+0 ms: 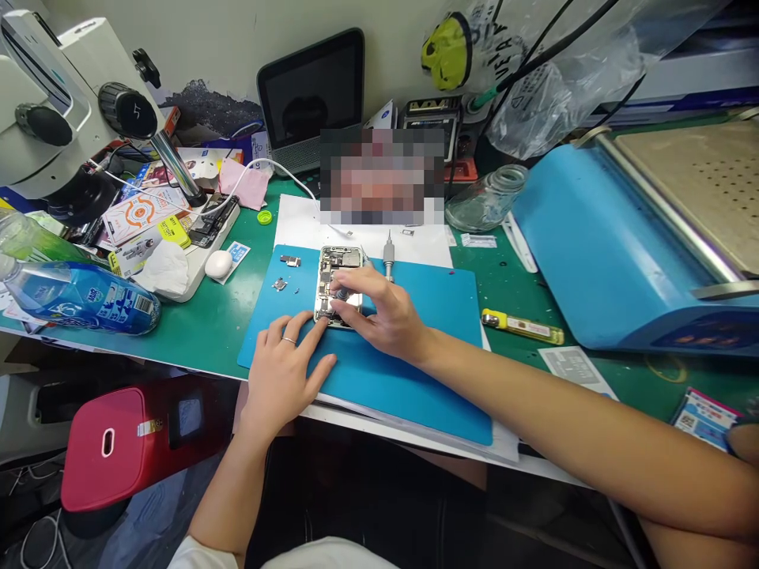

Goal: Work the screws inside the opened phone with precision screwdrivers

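Note:
An opened smartphone (326, 278), its circuit board and inner parts bare, lies on a blue mat (415, 348). My left hand (288, 359), a ring on one finger, rests on the mat with its fingers spread; a fingertip touches the phone's lower left corner. Over the phone's right half, my right hand (383, 312) has thumb and index finger curled in a pinch. A small greyish item shows between them, too hidden to name. Just beyond this hand is a screwdriver (388, 257). Small phone parts (290, 261) lie left of the phone.
White paper (296, 217) lies behind the mat. A microscope (77, 118), a blue bottle (83, 299) and boxes crowd the left. To the right are a yellow cutter (522, 326), a glass jar (486, 199) and a large blue machine (569, 245). A screen (314, 95) stands behind.

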Tool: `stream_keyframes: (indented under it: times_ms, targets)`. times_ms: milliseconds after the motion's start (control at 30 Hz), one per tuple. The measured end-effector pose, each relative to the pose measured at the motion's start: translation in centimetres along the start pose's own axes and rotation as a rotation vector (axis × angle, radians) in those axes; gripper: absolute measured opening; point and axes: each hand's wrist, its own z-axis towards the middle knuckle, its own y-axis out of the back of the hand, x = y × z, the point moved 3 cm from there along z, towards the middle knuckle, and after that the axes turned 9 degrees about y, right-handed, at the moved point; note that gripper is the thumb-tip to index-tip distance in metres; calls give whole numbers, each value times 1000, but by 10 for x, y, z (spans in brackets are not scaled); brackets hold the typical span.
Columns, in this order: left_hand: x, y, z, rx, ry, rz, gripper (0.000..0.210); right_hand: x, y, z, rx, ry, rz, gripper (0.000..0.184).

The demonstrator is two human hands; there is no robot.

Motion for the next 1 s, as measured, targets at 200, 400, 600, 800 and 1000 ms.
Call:
stream_keyframes:
  times_ms: [200,400,600,800,1000]
  targets:
    - [0,0,0,4,-2,4,50,0,-1,0,-2,3,-26,58]
    - [0,0,0,10,-9,12,51,1,-1,-2,1,-26,-19,52]
    - [-1,0,1,18,-7,27,49,4,1,0,-22,-46,1,51]
    - [-1,0,0,-3,-15,12,50,4,0,0,1,5,33,56]
    - [-1,0,0,1,-13,16,49,2,2,0,-29,16,-15,64]
